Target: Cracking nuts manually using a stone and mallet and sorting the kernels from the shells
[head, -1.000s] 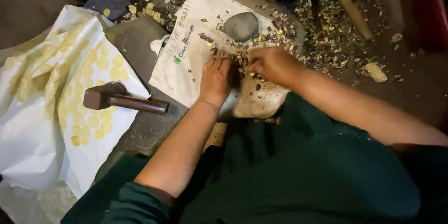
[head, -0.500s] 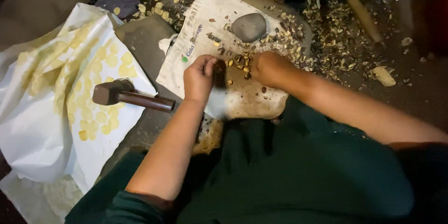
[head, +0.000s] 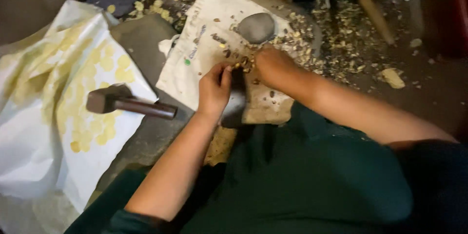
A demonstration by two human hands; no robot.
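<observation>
Both hands work close together over a small heap of broken nut pieces (head: 242, 62) on a white cloth sack (head: 204, 53) spread over a flat stone on the floor. The left hand (head: 213, 89) has its fingertips pinched together at the near edge of the heap, though blur hides whether a piece sits between them. The right hand (head: 273, 66) is cupped over the heap's right side, fingers curled down among the pieces; I cannot tell if it grips any. Just beyond the heap a smooth grey stone (head: 256, 27) rests on the sack. A litter of shell fragments (head: 341, 29) spreads across the floor to the right. To the left, well apart from the hands, a hammer (head: 127, 104) lies on a white sheet with yellow dots (head: 63, 107).
</observation>
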